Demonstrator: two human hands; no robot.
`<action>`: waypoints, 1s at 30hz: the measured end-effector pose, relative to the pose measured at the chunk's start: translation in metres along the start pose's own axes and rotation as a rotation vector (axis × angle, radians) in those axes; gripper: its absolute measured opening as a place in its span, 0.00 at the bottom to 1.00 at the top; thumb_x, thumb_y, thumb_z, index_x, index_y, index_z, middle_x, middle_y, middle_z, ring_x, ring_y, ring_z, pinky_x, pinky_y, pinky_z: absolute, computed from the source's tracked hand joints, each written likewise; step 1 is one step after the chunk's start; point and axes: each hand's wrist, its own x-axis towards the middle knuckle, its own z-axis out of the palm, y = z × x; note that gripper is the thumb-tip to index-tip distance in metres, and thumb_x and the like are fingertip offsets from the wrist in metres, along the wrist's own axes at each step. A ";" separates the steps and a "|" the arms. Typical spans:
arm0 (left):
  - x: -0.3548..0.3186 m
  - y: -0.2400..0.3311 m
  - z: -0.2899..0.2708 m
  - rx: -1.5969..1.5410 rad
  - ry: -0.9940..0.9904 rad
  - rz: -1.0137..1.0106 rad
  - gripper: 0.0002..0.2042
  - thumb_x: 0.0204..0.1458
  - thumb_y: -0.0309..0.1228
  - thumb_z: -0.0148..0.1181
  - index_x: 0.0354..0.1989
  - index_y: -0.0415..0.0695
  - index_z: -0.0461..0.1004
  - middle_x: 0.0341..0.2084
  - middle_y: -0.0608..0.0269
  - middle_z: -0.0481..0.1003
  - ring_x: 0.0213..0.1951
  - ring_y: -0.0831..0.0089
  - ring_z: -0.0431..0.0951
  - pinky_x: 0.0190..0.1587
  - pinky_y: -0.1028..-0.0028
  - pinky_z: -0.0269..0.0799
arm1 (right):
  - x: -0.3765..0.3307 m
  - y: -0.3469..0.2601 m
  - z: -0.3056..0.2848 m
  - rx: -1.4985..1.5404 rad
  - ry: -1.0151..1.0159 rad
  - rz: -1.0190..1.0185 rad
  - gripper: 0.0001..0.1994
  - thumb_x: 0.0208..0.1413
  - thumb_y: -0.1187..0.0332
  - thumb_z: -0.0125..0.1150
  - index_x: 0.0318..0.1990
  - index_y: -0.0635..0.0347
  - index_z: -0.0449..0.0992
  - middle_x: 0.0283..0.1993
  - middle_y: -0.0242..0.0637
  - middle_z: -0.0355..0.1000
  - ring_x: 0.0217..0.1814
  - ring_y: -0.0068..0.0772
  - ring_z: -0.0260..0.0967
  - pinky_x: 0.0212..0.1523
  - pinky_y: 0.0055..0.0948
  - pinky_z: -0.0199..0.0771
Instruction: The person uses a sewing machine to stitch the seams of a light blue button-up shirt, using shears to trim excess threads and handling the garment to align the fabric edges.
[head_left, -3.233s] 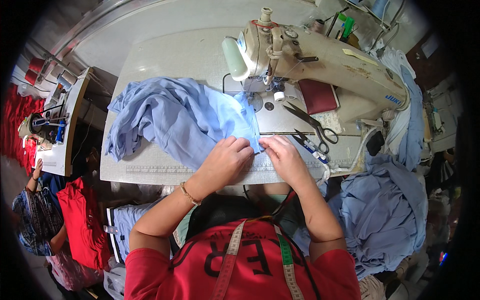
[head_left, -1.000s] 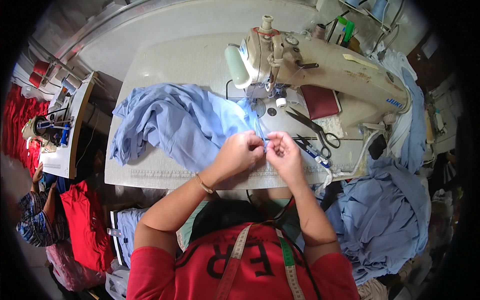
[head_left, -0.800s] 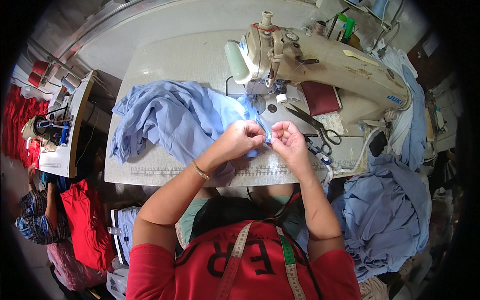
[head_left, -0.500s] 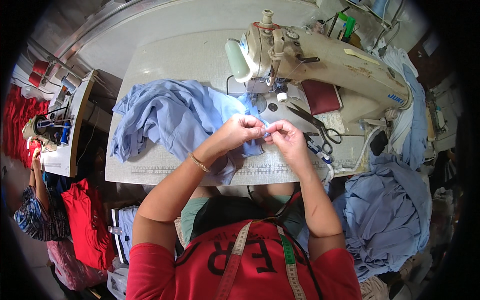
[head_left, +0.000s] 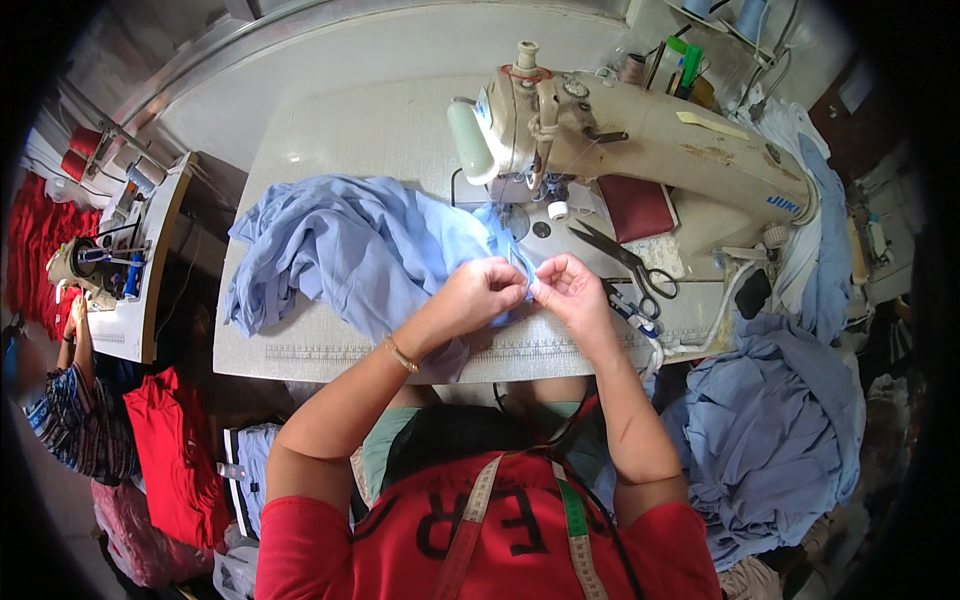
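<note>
Light blue cloth (head_left: pixel 345 245) lies bunched on the sewing table, one strip running under the needle area of the sewing machine (head_left: pixel 650 140). In front of the needle, my left hand (head_left: pixel 488 292) pinches an edge of this cloth between thumb and fingers. My right hand (head_left: pixel 573 297) is closed just beside it, its fingertips pinching the same narrow edge. The exact fold between the fingertips is too small to make out. Black scissors (head_left: pixel 628 258) rest to the right of my right hand, with blue-and-white thread snips (head_left: pixel 632 312) nearer to me.
A dark red booklet (head_left: pixel 637 208) lies under the machine arm. More blue cloth (head_left: pixel 770 430) is heaped at the right of the table (head_left: pixel 300 140). At far left, another person's hands (head_left: pixel 76 318) work at a second machine, near red cloth (head_left: pixel 172 455).
The whole view has shifted slightly, with the table sitting lower in the picture. My hands still pinch the cloth edge, their fingertips turned a little.
</note>
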 end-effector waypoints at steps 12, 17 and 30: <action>-0.015 0.018 -0.003 0.845 0.075 0.661 0.07 0.47 0.28 0.59 0.36 0.44 0.73 0.34 0.61 0.69 0.38 0.63 0.71 0.43 0.67 0.66 | -0.012 -0.005 -0.002 0.012 -0.051 0.089 0.21 0.49 0.84 0.58 0.52 0.62 0.66 0.40 0.28 0.64 0.40 0.14 0.65 0.44 0.17 0.70; -0.012 0.012 0.002 1.047 0.043 0.734 0.05 0.47 0.29 0.58 0.32 0.45 0.73 0.32 0.64 0.67 0.36 0.66 0.68 0.40 0.69 0.64 | -0.014 -0.017 -0.001 -0.037 -0.084 0.142 0.28 0.47 0.85 0.58 0.58 0.61 0.63 0.43 0.30 0.63 0.42 0.16 0.65 0.45 0.17 0.70; -0.012 0.014 0.003 0.835 0.093 0.709 0.07 0.46 0.29 0.61 0.34 0.45 0.74 0.31 0.63 0.67 0.36 0.65 0.68 0.40 0.68 0.65 | -0.016 -0.022 -0.001 -0.025 -0.135 0.185 0.30 0.49 0.85 0.55 0.63 0.59 0.60 0.46 0.31 0.63 0.40 0.16 0.66 0.43 0.19 0.71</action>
